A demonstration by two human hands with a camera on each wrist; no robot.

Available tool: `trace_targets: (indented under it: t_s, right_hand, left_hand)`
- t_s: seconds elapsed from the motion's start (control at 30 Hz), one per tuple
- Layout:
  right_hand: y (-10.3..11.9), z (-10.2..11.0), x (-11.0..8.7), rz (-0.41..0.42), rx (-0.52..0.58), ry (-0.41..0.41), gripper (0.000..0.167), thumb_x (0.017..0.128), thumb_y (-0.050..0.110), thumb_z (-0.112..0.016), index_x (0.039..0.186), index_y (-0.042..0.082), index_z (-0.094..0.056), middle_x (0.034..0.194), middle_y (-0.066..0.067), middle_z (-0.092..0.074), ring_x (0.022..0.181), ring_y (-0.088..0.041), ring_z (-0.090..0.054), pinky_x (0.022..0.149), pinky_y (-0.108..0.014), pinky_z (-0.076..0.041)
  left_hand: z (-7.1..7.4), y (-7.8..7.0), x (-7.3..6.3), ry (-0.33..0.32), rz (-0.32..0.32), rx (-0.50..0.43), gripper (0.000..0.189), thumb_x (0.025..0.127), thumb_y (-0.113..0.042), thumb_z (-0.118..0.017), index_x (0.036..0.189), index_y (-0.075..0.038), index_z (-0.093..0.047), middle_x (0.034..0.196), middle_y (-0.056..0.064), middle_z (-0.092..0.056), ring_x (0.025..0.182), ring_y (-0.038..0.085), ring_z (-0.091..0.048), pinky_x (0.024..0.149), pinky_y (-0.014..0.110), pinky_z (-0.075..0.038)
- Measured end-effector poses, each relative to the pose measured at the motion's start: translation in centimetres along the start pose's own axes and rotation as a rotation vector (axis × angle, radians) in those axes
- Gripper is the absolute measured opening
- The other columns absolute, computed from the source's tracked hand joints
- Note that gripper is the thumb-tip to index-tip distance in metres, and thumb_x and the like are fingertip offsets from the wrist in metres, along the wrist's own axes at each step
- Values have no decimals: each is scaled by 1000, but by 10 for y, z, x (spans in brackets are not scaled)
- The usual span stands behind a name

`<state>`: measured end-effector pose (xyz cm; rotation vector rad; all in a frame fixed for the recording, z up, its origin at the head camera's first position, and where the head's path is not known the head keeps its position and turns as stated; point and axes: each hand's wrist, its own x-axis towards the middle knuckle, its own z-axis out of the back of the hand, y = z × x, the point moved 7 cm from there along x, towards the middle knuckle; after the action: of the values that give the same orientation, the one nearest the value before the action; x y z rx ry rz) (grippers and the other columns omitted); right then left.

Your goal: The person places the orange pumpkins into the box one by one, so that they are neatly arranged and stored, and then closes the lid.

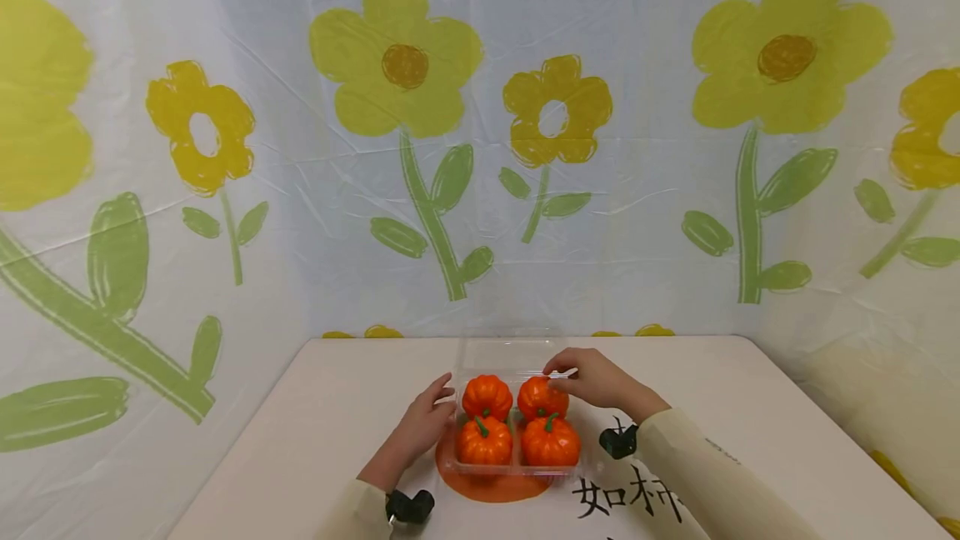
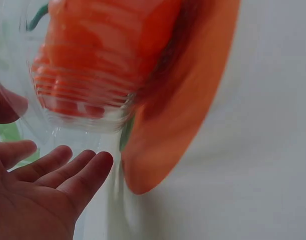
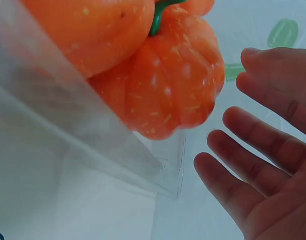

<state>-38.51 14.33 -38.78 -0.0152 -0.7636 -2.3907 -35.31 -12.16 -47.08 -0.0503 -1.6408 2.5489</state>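
A clear plastic box (image 1: 517,471) holds several small orange toy pumpkins with green stems, among them a front-left pumpkin (image 1: 484,442) and a back-right pumpkin (image 1: 542,398). Its clear lid (image 1: 510,353) stands folded back at the far side. My left hand (image 1: 423,417) is beside the box's left wall, fingers spread and relaxed; in the left wrist view they look close to the plastic, and I cannot tell whether they touch. My right hand (image 1: 596,378) hovers by the back-right pumpkin. In the right wrist view its fingers (image 3: 253,150) extend with a gap to the nearest pumpkin (image 3: 168,80).
Under the box, the white table (image 1: 315,440) bears a printed orange shape (image 1: 491,490) and black characters (image 1: 622,494). A white curtain (image 1: 645,190) with yellow flowers encloses the back and sides. Dark straps sit on both wrists.
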Motion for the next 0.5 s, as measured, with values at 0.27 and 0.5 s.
trace_targets:
  t_s: [0.27, 0.5]
  right_hand:
    - [-9, 6, 2, -32, -7, -41, 21, 92, 27, -64, 108, 15, -70, 110, -3, -68, 104, -25, -62, 89, -43, -56]
    - [-21, 14, 6, -97, 3, -98, 18, 92, 26, -64, 106, 18, -70, 109, -2, -68, 103, -22, -62, 89, -42, -56]
  left_hand:
    - [10, 2, 14, -21, -3, 27, 58, 98, -20, -47, 152, -7, -29, 142, 24, -47, 117, 36, -59, 91, 44, -56]
    - [17, -1, 27, -44, -8, 55, 57, 99, -20, -47, 150, -2, -30, 140, 26, -49, 105, 32, -65, 88, 44, -57]
